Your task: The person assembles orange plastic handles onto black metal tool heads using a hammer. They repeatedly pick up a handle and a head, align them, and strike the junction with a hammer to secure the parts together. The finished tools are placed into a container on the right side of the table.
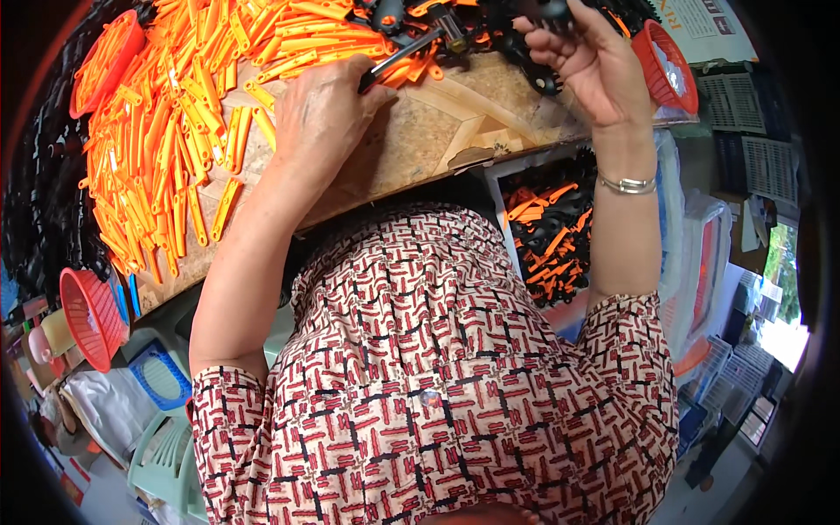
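My left hand [322,112] is closed at the table's back, its fingers round the lower end of a dark metal bar [407,57]. The bar slants up to a small black fixture [451,31] at the top edge. Farther right, my raised right hand [602,74] pinches a small black plastic part [553,12], partly cut off by the frame. Its other fingers are curled. Long flat orange plastic pieces [166,131] with a hole at one end lie in a big heap left of and beyond my left hand. Black parts [538,74] lie below my right fingertips.
The worn wooden table [429,131] ends in front of my lap. Below its edge, at right, an open box [551,232] holds orange and black pieces. Red baskets [669,66] stand at the table's sides. Stacked plastic crates [739,101] and a pale green chair [162,459] are farther out.
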{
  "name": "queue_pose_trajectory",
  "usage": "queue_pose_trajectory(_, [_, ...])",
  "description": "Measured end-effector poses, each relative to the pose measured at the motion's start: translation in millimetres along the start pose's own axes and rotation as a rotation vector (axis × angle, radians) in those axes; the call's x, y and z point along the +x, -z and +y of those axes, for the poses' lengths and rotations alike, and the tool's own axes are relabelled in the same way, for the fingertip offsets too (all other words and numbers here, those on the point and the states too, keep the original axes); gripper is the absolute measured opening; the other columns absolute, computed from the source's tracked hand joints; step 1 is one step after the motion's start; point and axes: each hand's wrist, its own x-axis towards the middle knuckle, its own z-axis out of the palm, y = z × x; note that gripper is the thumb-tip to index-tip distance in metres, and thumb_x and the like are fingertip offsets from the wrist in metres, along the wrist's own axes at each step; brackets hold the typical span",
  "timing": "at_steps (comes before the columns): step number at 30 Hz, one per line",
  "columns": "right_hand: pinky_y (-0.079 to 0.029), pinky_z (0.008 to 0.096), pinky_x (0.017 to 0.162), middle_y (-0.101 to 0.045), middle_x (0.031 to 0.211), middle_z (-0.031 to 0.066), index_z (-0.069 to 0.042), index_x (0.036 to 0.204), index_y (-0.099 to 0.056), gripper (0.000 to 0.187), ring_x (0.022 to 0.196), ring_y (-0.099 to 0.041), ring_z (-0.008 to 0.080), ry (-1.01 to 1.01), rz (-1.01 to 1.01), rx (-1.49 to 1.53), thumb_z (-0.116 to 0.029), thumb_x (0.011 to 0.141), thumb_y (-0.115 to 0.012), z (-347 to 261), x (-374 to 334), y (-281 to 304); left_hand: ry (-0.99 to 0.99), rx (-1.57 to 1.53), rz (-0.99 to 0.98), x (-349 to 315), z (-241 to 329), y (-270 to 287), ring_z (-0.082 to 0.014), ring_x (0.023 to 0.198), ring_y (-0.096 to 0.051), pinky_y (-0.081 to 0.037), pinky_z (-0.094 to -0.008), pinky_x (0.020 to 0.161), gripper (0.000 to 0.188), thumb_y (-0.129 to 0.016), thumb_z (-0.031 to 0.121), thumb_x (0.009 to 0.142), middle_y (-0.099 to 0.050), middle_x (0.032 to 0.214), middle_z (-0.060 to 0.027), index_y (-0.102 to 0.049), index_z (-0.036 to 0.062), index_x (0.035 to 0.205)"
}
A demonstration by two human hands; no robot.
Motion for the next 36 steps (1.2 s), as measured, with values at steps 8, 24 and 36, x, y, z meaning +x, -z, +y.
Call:
queue_pose_trajectory(8, [-0.059,0.0357,0.083,-0.073,0.102,0.0196,0.006,0.107,-0.07,0.029,0.081,-0.073,0.0218,-0.091,-0.189,-0.249,-0.02,0.096,-0.064,27.2,-81.4,11.0,0.109,-0.033,0.079,-10.8,-14.3,11.1,-0.0374,0.078,-0.068,-0.05,-0.0442,0.069,0.034,-0.076,0.036,0.089,-0.069,0.08,-0.0194,-0.071,0.0047,0.102])
queue_pose_trajectory(24, [-0.061,0.0325,0.075,-0.066,0.11,0.0096,-0.003,0.136,-0.043,0.058,0.089,-0.072,0.0225,-0.239,-0.047,0.323,-0.007,0.088,-0.075,116.8,-111.2,-20.3,0.106,0.049,0.031,-18.8,-31.4,3.0,-0.0334,0.082,-0.07,-0.053,-0.0413,0.073,0.038,-0.075,0.04,0.09,-0.073,0.088,-0.0151,-0.07,0.013,0.116])
queue_pose_trajectory(36, [-0.051,0.0305,0.055,-0.068,0.088,0.0086,-0.006,0.115,-0.065,0.027,0.068,-0.066,0.0239,0.114,0.123,-0.992,-0.008,0.088,-0.067,85.7,-76.9,-39.2,0.13,0.084,-0.067,-8.7,-39.3,6.0,-0.0356,0.086,-0.07,-0.053,-0.0421,0.075,0.037,-0.075,0.038,0.089,-0.073,0.093,-0.017,-0.073,0.0061,0.109])
